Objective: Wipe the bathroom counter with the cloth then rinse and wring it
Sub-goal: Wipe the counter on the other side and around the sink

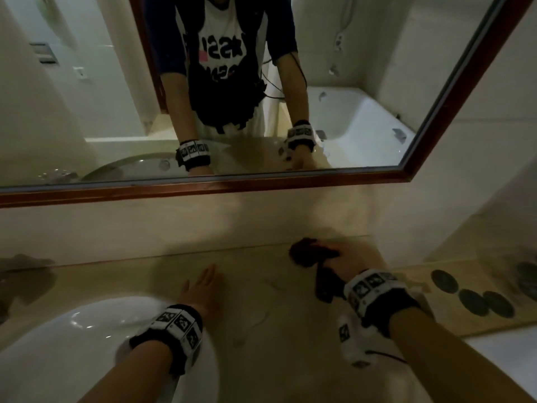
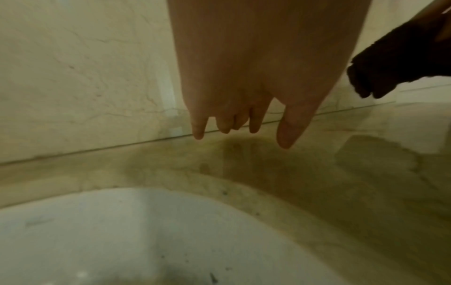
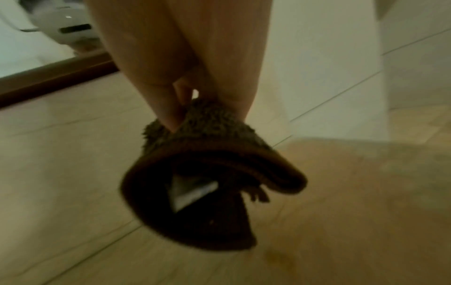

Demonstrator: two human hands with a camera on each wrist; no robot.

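Note:
A dark brown fluffy cloth is bunched in my right hand near the back of the beige stone counter, close to the wall. In the right wrist view the fingers pinch the folded cloth, which hangs in a loop with a white label showing. My left hand lies open, fingers straight, over the counter just right of the white sink. The left wrist view shows its fingers extended above the counter, with the cloth at the right edge.
A wood-framed mirror hangs above the backsplash and reflects me and a bathtub. A mat with dark round stones lies at the counter's right end. The side wall closes in on the right. The sink basin is below my left wrist.

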